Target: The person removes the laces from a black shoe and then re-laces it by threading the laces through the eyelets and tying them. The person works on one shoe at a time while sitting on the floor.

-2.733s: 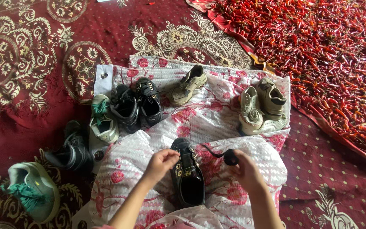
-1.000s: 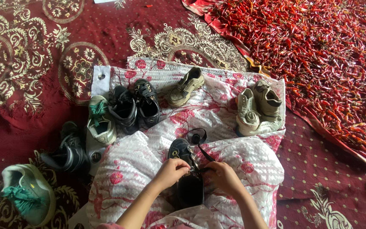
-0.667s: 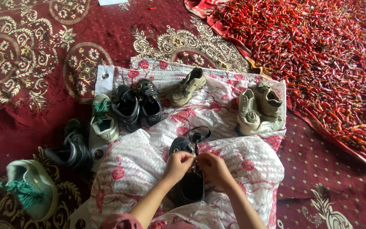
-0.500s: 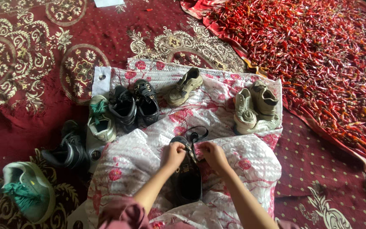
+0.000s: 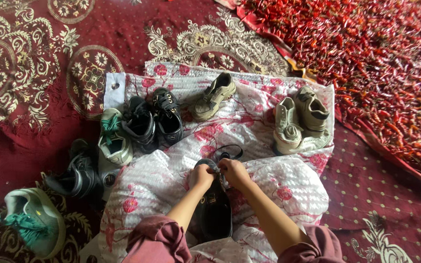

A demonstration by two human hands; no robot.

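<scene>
Pinching the thin black lace [image 5: 230, 152] of a glossy black leather shoe [image 5: 213, 209] at lower centre, both my left hand [image 5: 201, 176] and right hand [image 5: 234, 173] have fingers clamped on it.

A dark red patterned carpet [image 5: 40, 73] carries a white quilt with pink flowers [image 5: 249, 131], a spread of red chillies [image 5: 366, 53], a black shoe [image 5: 74, 175] and a green-laced shoe [image 5: 30, 219]

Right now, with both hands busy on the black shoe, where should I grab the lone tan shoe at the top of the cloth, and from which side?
Take the tan shoe by its heel collar, coming from above at its far end. It lies apart from the other shoes on the floral cloth, opening up, heel away from the person, so the rim looks free to pinch.
</scene>
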